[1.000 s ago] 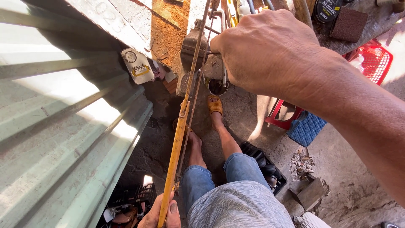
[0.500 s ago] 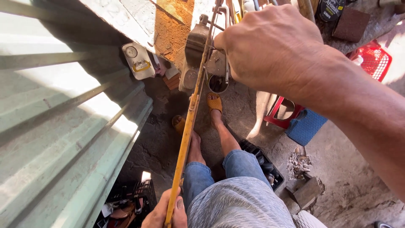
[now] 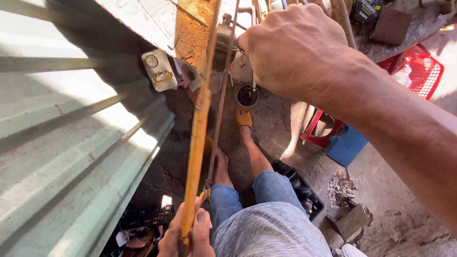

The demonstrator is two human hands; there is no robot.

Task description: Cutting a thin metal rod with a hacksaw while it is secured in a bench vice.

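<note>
The low end of a long yellow saw (image 3: 197,138) is held tight in the closed left hand (image 3: 188,235). The saw runs up and away to the right hand (image 3: 295,50), which is shut around something near its far end, by the metal vise (image 3: 223,45). What is held there cannot be seen.

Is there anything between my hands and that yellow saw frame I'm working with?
Nothing visible. The left hand already grips the near end of the yellow saw frame, and the right hand closes over its far end by the metal fitting.
</note>
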